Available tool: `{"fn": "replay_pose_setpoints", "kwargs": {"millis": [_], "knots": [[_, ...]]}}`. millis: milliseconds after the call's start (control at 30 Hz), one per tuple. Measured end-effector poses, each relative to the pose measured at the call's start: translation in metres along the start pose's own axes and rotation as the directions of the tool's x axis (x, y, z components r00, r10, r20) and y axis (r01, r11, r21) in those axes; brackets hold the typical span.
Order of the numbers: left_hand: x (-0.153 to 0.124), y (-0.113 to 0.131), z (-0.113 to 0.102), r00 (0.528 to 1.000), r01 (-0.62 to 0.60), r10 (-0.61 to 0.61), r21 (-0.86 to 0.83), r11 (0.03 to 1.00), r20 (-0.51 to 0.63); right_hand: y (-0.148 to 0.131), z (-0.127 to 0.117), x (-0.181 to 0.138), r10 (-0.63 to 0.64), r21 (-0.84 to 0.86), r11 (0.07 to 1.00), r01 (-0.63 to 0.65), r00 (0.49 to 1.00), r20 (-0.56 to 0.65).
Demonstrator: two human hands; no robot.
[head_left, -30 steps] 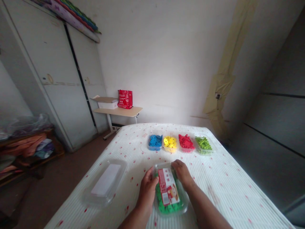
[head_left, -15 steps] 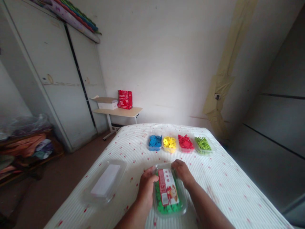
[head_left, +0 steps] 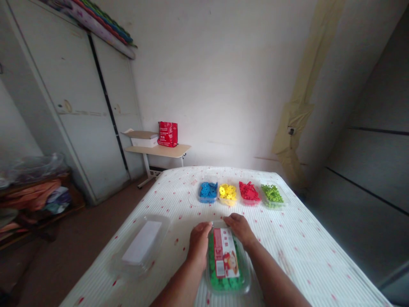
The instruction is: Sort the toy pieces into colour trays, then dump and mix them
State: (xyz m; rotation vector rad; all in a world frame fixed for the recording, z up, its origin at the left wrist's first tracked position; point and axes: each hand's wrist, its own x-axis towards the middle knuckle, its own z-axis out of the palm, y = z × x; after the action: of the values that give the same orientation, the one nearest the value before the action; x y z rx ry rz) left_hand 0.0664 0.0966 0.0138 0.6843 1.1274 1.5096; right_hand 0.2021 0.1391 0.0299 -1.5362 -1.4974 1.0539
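Close in front of me on the bed-like surface is a clear plastic container [head_left: 243, 273] with green pieces inside and a red and white label on top. My left hand [head_left: 200, 241] grips its left side near the far corner, with the thumb at the rim. Over the far right corner, my right hand [head_left: 239, 228] has its fingers curled on the edge. To the left, apart from both hands, lies another clear plastic tray or lid [head_left: 162, 232] with a white rectangle on it.
Beyond my hands stand small clear tubs of blue pieces [head_left: 208, 191], yellow pieces [head_left: 228, 192], red pieces [head_left: 249, 192] and light green pieces [head_left: 272, 194] in a row. A side table [head_left: 179, 150] by the wall bears a red bag [head_left: 168, 134] and a white box [head_left: 144, 140].
My right hand has shifted slightly left along the container's far edge. My left thumb has moved off the lid's top toward the far left corner. The container sits slightly nearer.
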Motion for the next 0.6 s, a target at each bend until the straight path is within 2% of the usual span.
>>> {"fn": "replay_pose_setpoints", "kwargs": {"millis": [300, 600], "knots": [[0.0044, 0.0016, -0.0003, 0.999, -0.004, 0.003, -0.016, 1.000, -0.047, 0.0007, 0.0021, -0.0013, 0.016, 0.095, 0.995, -0.019, 1.000, 0.027], [0.0049, -0.0010, -0.0014, 1.000, 0.028, -0.028, -0.050, 0.998, -0.001, 0.0027, 0.0019, 0.0005, -0.013, 0.062, 0.998, 0.012, 1.000, 0.012]]}}
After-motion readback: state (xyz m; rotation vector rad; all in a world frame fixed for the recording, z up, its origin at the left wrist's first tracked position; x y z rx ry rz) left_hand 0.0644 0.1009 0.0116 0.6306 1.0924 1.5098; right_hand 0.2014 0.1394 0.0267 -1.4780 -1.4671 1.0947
